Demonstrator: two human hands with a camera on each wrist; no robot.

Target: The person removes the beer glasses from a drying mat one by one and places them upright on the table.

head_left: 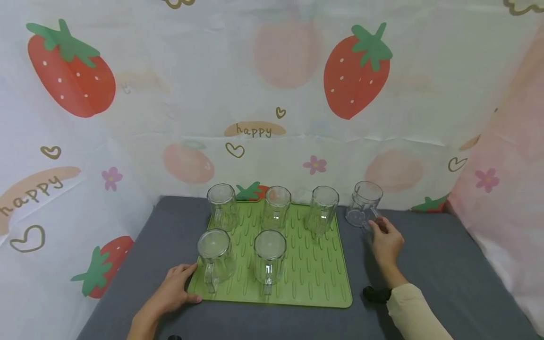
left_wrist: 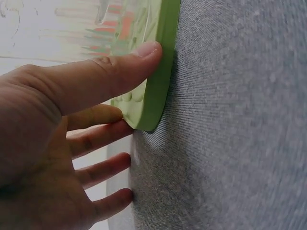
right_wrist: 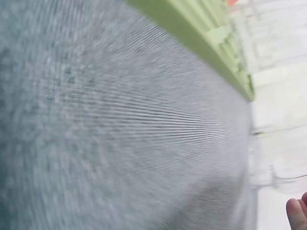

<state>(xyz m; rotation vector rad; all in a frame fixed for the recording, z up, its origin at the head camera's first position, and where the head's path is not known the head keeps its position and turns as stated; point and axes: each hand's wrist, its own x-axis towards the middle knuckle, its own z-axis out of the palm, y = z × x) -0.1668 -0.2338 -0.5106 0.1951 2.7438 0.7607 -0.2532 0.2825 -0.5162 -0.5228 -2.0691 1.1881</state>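
My left hand (head_left: 174,288) rests at the near left corner of a green drying mat (head_left: 310,283). Its thumb lies against the front edge and its fingers spread along the left side, with fingertips on the cloth in the left wrist view. Beyond the mat's right edge, my right hand (head_left: 387,241) pinches the handle of a clear glass mug (head_left: 361,205), which stands mouth up. On the mat, several matching mugs sit upside down: three across the back, including a back right mug (head_left: 324,212), and two in front, a left one (head_left: 216,257) and a middle one (head_left: 270,257).
Dark grey cloth (head_left: 446,264) covers the table around the mat. White fabric with strawberry prints (head_left: 357,71) hangs right behind the back row, and more fabric encloses both sides. A small black object (head_left: 174,337) shows at the bottom edge.
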